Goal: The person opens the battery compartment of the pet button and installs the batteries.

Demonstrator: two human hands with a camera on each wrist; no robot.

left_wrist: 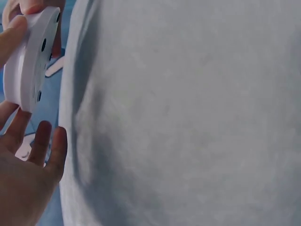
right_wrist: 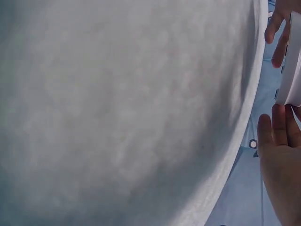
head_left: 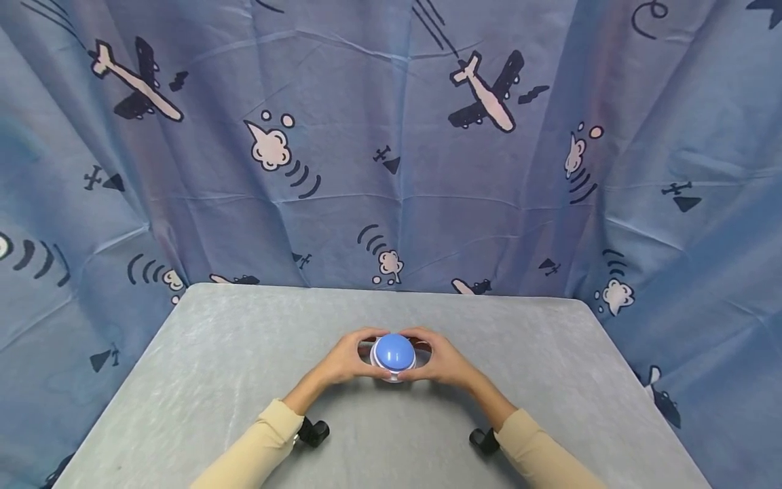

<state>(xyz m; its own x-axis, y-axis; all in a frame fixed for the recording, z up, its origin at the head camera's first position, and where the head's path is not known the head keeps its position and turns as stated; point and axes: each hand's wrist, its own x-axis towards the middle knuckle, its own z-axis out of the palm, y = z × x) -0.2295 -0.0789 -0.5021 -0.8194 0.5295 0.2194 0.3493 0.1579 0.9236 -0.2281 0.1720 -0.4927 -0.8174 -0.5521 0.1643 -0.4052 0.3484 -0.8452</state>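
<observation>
Between both hands is a round push button (head_left: 394, 352) with a glossy blue dome on a white base. My left hand (head_left: 343, 358) grips its left side, thumb toward me and fingers at the far side. From the right, my right hand (head_left: 447, 358) grips it the same way. In the left wrist view the white base (left_wrist: 28, 61) shows its flat underside with small dark feet, raised off the table. Loose fingers of the left hand (left_wrist: 23, 179) extend beside it. The right wrist view shows only part of the base (right_wrist: 292, 66), above the right hand (right_wrist: 282, 165).
A pale grey cloth-covered table (head_left: 214, 380) spreads beneath the hands. Behind it hangs a blue curtain (head_left: 342, 176) printed with airplanes and clouds. Black wrist cameras sit at the left cuff (head_left: 277, 424) and the right cuff (head_left: 519, 431).
</observation>
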